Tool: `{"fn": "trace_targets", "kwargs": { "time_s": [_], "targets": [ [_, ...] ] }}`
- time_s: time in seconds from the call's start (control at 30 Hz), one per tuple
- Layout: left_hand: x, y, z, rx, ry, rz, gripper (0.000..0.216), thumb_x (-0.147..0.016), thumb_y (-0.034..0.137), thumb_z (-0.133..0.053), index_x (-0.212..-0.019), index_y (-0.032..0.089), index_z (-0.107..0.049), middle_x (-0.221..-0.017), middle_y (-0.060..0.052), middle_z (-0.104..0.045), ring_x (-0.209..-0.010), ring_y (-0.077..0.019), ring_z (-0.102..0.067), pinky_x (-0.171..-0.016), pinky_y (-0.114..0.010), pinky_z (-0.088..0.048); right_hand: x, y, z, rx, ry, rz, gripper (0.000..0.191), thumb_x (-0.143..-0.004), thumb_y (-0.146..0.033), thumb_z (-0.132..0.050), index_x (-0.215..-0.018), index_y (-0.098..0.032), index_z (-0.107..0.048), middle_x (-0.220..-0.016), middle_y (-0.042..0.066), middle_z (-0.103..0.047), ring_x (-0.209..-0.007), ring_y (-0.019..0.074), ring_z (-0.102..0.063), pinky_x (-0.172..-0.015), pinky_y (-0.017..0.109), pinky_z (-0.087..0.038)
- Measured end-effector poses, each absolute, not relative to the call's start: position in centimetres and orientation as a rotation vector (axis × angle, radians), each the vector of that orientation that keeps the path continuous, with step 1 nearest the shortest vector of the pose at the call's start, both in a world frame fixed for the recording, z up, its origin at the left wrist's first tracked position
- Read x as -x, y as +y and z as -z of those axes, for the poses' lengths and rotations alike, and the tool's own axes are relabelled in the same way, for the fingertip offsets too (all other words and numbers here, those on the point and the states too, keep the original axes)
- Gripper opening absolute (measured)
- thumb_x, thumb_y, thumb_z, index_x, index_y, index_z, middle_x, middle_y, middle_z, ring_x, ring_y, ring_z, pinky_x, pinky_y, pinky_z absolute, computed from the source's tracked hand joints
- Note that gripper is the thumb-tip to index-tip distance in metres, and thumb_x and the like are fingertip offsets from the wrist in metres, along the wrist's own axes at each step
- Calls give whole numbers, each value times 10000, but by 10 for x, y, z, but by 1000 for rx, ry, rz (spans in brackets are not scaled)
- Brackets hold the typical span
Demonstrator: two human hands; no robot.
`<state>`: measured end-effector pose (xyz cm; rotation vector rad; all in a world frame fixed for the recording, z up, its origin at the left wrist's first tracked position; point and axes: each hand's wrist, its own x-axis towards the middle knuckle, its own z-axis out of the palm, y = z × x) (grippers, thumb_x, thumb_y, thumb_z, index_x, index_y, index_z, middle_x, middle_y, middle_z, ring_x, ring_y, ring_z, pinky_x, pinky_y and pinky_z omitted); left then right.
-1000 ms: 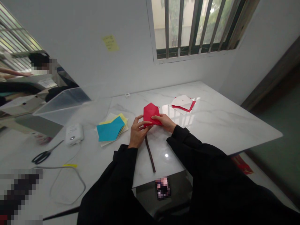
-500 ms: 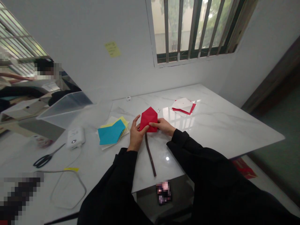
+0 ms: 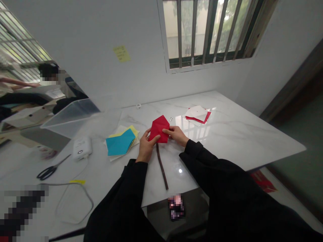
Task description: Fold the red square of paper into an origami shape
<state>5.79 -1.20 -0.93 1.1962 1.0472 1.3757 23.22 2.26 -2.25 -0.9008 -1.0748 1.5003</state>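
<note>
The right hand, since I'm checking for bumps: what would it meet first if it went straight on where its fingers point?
First, the red paper that the right hand holds; beyond it, perhaps the left hand, though depth is unclear.

1 held ppr. (image 3: 158, 125), 2 ppr. piles (image 3: 120, 142) (image 3: 197, 113), 1 pr. scissors (image 3: 51, 170)

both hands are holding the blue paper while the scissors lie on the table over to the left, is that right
Not quite: the left hand and right hand are holding the red paper, as the head view shows; the blue sheet lies apart, to their left. The scissors do lie on the table over to the left.
</note>
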Motion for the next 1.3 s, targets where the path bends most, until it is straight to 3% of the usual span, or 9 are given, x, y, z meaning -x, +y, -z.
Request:
{"fn": "trace_targets", "kwargs": {
  "time_s": [0.27, 0.43, 0.6, 0.73, 1.03, 1.2, 1.3],
  "targets": [
    [-60, -12, 10, -1210, 1073, -1364, 727, -647, 393, -960, -1260, 173, -636, -1041, -112, -806, -843, -241, -775, -812, -371, -623, -234, 23, 25, 886, -1176, -1472, 428, -718, -497, -895, -913, -137, -772, -775, 24, -728, -576, 85, -531, -531, 215, -386],
    [-59, -13, 10, -1252, 1095, -1334, 697, -643, 377, -959, -1235, 170, -655, -1015, -97, -805, -835, -231, -765, -797, -349, -609, -234, 23, 27, 916, -1296, -1439, 428, -674, -480, -920, -813, -111, -754, -734, 39, -722, -607, 110, -566, -574, 236, -434],
    [-59, -11, 8, -1137, 1100, -1357, 529, -632, 447, -959, -997, 140, -730, -922, -64, -779, -774, -170, -706, -760, -287, -565, -234, 28, 30, 928, -1208, -1380, 438, -685, -505, -910, -802, -119, -739, -732, 47, -721, -655, 145, -615, -606, 262, -480],
    [-58, -10, 5, -971, 1113, -1428, 535, -550, 494, -989, -841, 128, -730, -771, -15, -713, -675, -111, -616, -705, -248, -520, -233, 29, 29, 881, -1142, -1366, 448, -686, -519, -910, -854, -139, -743, -782, 58, -739, -739, 185, -671, -674, 302, -538],
    [-57, -10, 3, -876, 1064, -1465, 512, -581, 511, -982, -799, 134, -713, -789, -27, -722, -725, -111, -639, -702, -224, -500, -232, 24, 21, 850, -1116, -1315, 461, -659, -531, -895, -823, -131, -735, -831, 76, -759, -695, 156, -645, -658, 282, -526],
    [-63, -16, -3, -961, 999, -1321, 542, -649, 526, -945, -979, 144, -748, -993, -79, -772, -836, -162, -699, -782, -279, -544, -227, 20, 22, 926, -1134, -1146, 471, -705, -574, -852, -790, -132, -712, -764, 60, -726, -651, 143, -602, -608, 265, -492],
    [-66, -19, -3, -1047, 1031, -1235, 562, -629, 499, -959, -992, 119, -760, -1006, -103, -777, -844, -183, -701, -796, -306, -552, -222, 18, 23, 921, -1161, -1092, 466, -731, -584, -831, -781, -138, -707, -749, 52, -714, -644, 138, -586, -592, 258, -475]
  ]
}}
